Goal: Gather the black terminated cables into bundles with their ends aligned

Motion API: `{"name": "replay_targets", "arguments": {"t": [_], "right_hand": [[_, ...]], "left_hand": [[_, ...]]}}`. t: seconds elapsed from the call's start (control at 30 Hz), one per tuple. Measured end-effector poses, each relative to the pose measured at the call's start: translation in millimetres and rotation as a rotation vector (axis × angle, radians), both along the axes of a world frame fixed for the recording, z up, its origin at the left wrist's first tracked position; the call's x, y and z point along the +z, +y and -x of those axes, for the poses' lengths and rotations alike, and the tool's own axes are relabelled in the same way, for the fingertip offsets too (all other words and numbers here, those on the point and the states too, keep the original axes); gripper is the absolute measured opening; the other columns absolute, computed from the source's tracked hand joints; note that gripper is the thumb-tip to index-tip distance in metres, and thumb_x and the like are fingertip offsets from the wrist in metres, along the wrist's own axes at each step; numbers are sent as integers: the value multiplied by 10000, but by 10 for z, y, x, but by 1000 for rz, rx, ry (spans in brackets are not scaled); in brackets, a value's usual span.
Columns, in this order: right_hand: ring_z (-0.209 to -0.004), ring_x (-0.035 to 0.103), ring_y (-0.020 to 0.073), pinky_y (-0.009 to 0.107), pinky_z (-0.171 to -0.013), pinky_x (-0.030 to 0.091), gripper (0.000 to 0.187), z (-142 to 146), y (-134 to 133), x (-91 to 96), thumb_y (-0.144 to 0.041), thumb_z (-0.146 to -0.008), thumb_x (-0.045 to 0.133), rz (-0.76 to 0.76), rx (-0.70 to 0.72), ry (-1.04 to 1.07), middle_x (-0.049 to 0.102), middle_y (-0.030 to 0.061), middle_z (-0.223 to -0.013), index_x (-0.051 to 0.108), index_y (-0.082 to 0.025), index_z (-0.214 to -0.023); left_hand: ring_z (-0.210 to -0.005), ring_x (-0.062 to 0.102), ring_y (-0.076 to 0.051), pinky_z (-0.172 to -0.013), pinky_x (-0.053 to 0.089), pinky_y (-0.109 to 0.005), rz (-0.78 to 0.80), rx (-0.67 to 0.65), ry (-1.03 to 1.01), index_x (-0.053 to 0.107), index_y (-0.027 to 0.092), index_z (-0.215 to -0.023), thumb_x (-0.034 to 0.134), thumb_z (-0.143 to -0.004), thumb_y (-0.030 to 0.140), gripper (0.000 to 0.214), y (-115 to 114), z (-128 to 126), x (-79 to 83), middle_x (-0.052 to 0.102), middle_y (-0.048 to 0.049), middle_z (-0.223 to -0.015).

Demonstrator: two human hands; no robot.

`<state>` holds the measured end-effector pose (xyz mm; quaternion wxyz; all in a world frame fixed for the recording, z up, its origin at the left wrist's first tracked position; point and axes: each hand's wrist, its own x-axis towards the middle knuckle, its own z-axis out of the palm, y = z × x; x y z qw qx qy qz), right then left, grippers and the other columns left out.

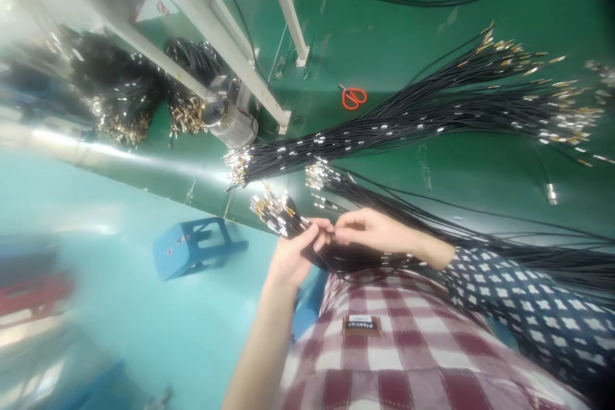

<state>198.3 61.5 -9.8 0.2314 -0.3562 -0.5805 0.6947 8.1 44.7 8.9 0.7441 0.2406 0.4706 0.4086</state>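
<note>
My left hand (292, 255) is closed around a bundle of thin black cables (336, 256), just behind their gold and silver connector ends (276, 213). My right hand (372, 230), on an arm in a dotted sleeve, pinches the same bundle right beside the left one, fingertips almost touching. The cables trail to the right over my red checked clothing (384, 346). The whole view is tilted sideways.
A larger sheaf of black cables (408, 116) lies spread on the green table (480, 166), with orange-handled scissors (354, 97) behind it. A white frame (288, 13), a small silver motor (231, 123) and more cable heaps (120, 99) stand to the left. A blue stool (192, 248) is on the teal floor.
</note>
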Motion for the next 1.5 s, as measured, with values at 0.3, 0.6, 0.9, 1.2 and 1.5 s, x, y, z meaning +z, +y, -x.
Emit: {"name": "replay_targets", "arguments": {"t": [0.3, 0.6, 0.9, 1.2, 1.5], "right_hand": [[-821, 664, 169, 268, -735, 485, 226, -213, 320, -566, -336, -906, 518, -221, -40, -771, 729, 43, -926, 691, -191, -908], [-909, 638, 222, 312, -787, 439, 80, -97, 216, -935, -258, -798, 681, -283, -44, -960, 703, 77, -969, 661, -187, -830], [-707, 581, 119, 234, -660, 458, 240, -422, 74, -571, -415, -834, 579, -113, -189, -469, 652, 2, -792, 597, -175, -831], [-644, 474, 106, 255, -624, 407, 309, -487, -243, -155, -454, -790, 647, 110, -202, -54, 549, -4, -729, 569, -154, -794], [-615, 475, 105, 236, -569, 379, 287, -350, -112, 126, -439, -796, 647, -118, -131, -245, 630, 17, -792, 635, -157, -847]], "left_hand": [[-790, 613, -207, -837, 447, -367, -43, -22, -48, 594, 144, -610, 631, -827, 339, 294, -60, -28, 3, 596, -47, -615], [-336, 237, -61, -463, 240, -242, -16, 168, -155, 500, 169, -608, 558, -865, 329, 308, -145, -87, 157, 237, 76, -354], [-346, 256, -53, -469, 230, -234, -22, 176, -100, 632, 153, -821, 613, -819, 234, 83, -11, -110, 69, 272, 91, -359], [-353, 283, -59, -468, 247, -236, -49, 87, -63, 648, 103, -1049, 641, -792, 194, 273, 120, -224, 142, 316, 96, -361], [-331, 302, -48, -457, 257, -226, -53, 84, -22, 676, 91, -776, 680, -763, 222, 131, 117, -277, 147, 329, 83, -341]]}}
